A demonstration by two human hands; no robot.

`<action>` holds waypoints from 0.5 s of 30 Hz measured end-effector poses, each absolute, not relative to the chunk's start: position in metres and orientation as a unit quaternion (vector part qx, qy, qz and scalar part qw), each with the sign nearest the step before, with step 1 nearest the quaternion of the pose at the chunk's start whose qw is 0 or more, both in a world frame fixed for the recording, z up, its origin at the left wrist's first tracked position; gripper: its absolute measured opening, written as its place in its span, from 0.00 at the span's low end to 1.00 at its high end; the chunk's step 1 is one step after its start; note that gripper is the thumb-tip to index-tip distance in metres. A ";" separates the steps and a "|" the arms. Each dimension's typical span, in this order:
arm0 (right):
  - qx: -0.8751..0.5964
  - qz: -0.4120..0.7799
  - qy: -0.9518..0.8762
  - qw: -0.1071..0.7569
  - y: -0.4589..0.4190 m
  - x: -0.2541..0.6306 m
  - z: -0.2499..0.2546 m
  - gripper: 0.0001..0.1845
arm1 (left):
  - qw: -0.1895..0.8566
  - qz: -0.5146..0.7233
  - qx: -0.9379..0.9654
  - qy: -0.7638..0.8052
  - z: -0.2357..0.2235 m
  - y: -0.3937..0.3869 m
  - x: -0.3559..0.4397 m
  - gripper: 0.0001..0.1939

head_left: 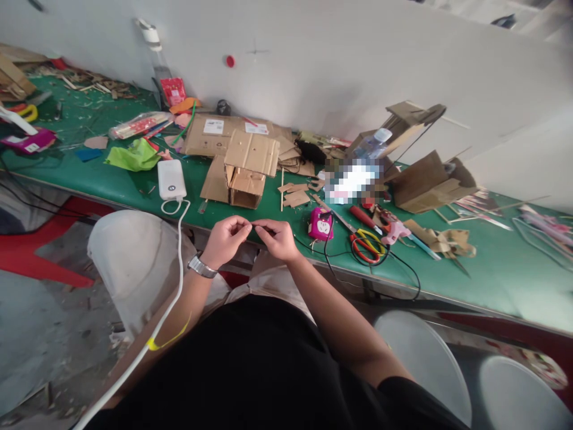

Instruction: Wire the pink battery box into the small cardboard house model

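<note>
My left hand (pixel 227 237) and my right hand (pixel 280 237) meet at the near edge of the green table (pixel 514 275). Both pinch a small dark item (pixel 258 228) between their fingertips; it is too small to name. A metal watch (pixel 201 266) sits on my left wrist. Just beyond the hands stands a folded cardboard box piece (pixel 245 170). A pink socket block (pixel 320 224) with a black cord lies right of my right hand.
A white power bank (pixel 171 178) with a white cable lies at left. Red-handled scissors (pixel 367 246), a pink glue gun (pixel 394 230), cardboard scraps (pixel 430 182) and green cloth (pixel 133 156) litter the table. White stools (pixel 134 263) stand below.
</note>
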State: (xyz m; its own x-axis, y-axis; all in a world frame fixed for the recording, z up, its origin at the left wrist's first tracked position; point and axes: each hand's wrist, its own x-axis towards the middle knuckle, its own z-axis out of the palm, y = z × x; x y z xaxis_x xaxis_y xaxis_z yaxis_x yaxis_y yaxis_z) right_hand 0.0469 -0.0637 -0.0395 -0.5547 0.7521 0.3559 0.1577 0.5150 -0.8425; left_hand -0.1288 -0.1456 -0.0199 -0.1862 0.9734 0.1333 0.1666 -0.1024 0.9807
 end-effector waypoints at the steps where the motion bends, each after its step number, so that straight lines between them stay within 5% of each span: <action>1: -0.287 0.403 -0.785 0.373 -0.064 0.047 -0.039 0.19 | 0.369 0.537 0.517 0.555 -0.021 -0.145 -0.129 0.15; 15: -0.336 0.436 -0.730 0.406 -0.063 0.041 -0.043 0.22 | 0.338 0.548 0.517 0.564 -0.028 -0.144 -0.128 0.14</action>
